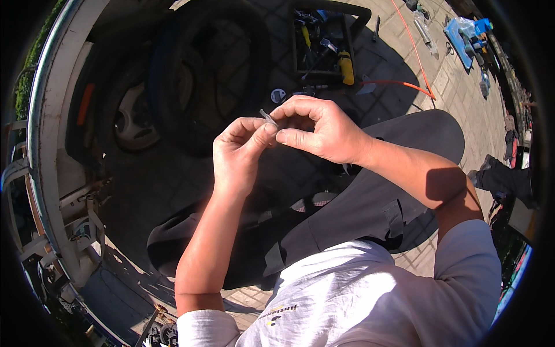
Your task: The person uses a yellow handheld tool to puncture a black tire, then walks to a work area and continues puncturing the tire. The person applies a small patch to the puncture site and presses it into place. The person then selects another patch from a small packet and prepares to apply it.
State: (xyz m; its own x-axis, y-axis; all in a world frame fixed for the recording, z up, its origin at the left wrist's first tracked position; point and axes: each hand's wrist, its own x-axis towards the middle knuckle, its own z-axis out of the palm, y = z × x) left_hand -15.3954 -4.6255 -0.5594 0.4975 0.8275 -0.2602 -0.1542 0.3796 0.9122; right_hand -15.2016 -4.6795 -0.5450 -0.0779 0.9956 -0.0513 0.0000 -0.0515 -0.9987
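In front of my lap my two hands meet at a thin, pale, half-clear strip [268, 118], too small to name more closely. My left hand [238, 151] is closed, its thumb and forefinger pinching the strip, whose free end sticks up past the fingertips. From the other side my right hand [326, 130] curls in, thumb and forefinger closing at the strip's right end. The fingertips of the two hands nearly touch, and they hide part of the strip.
Beyond my hands stands a toolbox [299, 52] of tools with a yellow bottle [346, 68]. A tire [165, 75] and a wheel [137, 118] are at the left, beside a vehicle's pale body edge [43, 110]. An orange hose [404, 85] crosses the paving; blue items [459, 43] lie far right.
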